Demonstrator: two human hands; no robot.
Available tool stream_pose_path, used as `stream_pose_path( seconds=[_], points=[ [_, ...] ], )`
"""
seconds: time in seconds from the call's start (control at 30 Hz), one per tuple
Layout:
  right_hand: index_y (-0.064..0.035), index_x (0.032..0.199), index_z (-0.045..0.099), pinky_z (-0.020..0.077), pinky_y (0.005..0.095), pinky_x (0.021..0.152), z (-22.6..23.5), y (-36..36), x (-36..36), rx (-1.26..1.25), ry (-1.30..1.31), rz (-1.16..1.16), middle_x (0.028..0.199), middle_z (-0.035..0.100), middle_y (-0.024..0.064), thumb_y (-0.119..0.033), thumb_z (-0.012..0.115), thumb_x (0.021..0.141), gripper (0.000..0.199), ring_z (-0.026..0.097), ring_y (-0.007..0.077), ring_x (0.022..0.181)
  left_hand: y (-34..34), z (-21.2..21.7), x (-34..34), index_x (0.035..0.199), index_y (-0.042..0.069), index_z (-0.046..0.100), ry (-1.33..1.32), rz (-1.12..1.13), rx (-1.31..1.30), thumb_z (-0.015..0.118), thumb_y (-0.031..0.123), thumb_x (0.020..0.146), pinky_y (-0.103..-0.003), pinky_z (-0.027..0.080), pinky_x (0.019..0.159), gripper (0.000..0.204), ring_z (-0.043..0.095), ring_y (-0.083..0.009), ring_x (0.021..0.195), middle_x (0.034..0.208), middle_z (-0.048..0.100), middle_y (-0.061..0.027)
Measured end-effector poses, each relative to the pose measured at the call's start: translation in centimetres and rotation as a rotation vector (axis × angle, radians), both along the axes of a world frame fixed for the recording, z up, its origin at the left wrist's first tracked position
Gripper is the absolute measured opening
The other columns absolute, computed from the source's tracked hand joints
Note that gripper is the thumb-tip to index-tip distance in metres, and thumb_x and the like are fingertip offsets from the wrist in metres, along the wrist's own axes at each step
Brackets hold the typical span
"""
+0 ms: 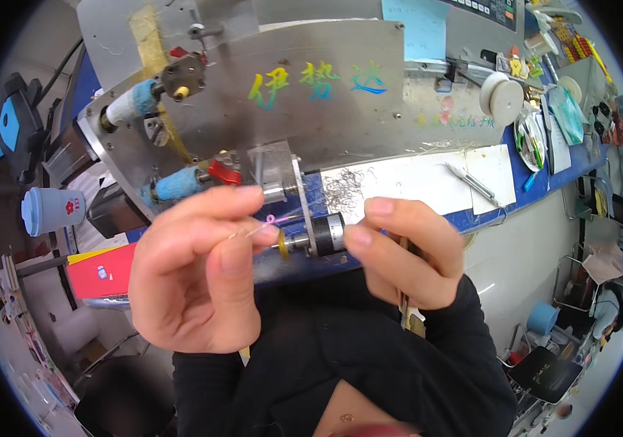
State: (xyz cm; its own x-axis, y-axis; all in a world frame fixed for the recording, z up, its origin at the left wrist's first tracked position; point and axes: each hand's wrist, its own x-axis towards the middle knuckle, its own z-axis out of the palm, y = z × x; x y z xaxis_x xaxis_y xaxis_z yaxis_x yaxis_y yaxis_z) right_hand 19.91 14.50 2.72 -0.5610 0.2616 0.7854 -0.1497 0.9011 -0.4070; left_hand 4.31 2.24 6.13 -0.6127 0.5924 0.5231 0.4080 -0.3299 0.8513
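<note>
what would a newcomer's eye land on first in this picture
Probably the bright yellow-to-blue lettering across the grey metal machine panel at top centre. Next, the left hand and right hand, on either side of a black-and-silver cylinder near the middle. Just beyond, a dark tangle of fine strands lies on white paper.

The looped piece (pixel 271 219) is pink, the lever (pixel 225 173) red, the cup (pixel 51 212) light blue and red-flowered.
</note>
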Motion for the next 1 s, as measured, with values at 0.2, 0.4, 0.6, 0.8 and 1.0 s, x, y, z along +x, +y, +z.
stream_pose_path(
  seconds=[0.2, 0.4, 0.6, 0.8, 1.0],
  points=[
    [-0.0031, 0.111, 0.072, 0.0549, 0.0351, 0.080, -7.2, 4.4, 9.9, -0.130, -0.342, -0.744, 0.110, 0.070, 0.0137, 0.001, 0.071, 0.088, 0.024, 0.067, 0.0303, 0.096, -2.0, -1.3, 1.4, 0.099, -0.006, 0.056, -0.180, -0.039, -0.089, 0.061, 0.004, 0.099, -0.030, 0.060, 0.067, 0.011, 0.070, -0.0209, 0.072, 0.093, 0.068, -0.0224],
    [-0.0049, 0.120, 0.070, 0.0543, 0.0318, 0.080, -7.6, 6.4, 14.9, -0.267, -0.428, -0.667, 0.110, 0.067, 0.0145, 0.003, 0.063, 0.092, 0.030, 0.067, 0.0256, 0.094, -2.4, -3.2, 1.6, 0.097, -0.006, 0.057, -0.390, -0.070, -0.121, 0.058, 0.000, 0.098, -0.030, 0.060, 0.065, 0.006, 0.070, -0.0198, 0.069, 0.091, 0.069, -0.0202],
    [-0.0021, 0.115, 0.072, 0.0525, 0.0350, 0.070, -1.0, 2.4, 10.1, -0.134, -0.410, -0.436, 0.098, 0.063, 0.0130, 0.007, 0.072, 0.078, 0.038, 0.063, 0.0263, 0.081, -2.2, -3.8, 0.8, 0.098, -0.006, 0.059, -0.569, -0.188, -0.099, 0.059, 0.001, 0.099, -0.030, 0.061, 0.064, 0.007, 0.071, -0.0195, 0.069, 0.089, 0.070, -0.0193],
    [0.0012, 0.107, 0.072, 0.0484, 0.0346, 0.059, 2.1, 2.4, 3.8, 0.180, -0.336, -0.227, 0.089, 0.061, 0.0110, 0.002, 0.080, 0.062, 0.045, 0.060, 0.0269, 0.075, -2.3, -3.7, 0.3, 0.099, -0.007, 0.060, -0.614, -0.244, -0.155, 0.062, 0.002, 0.099, -0.029, 0.061, 0.064, 0.009, 0.072, -0.0190, 0.072, 0.088, 0.071, -0.0168],
    [0.0015, 0.102, 0.073, 0.0493, 0.0331, 0.058, 2.5, 2.2, 0.7, 0.302, -0.345, -0.175, 0.089, 0.061, 0.0112, -0.006, 0.080, 0.059, 0.044, 0.059, 0.0253, 0.073, -2.4, -3.9, -0.2, 0.098, -0.008, 0.062, -0.653, -0.281, -0.198, 0.063, -0.001, 0.097, -0.027, 0.061, 0.066, 0.007, 0.072, -0.0164, 0.075, 0.089, 0.071, -0.0159]
  ],
)
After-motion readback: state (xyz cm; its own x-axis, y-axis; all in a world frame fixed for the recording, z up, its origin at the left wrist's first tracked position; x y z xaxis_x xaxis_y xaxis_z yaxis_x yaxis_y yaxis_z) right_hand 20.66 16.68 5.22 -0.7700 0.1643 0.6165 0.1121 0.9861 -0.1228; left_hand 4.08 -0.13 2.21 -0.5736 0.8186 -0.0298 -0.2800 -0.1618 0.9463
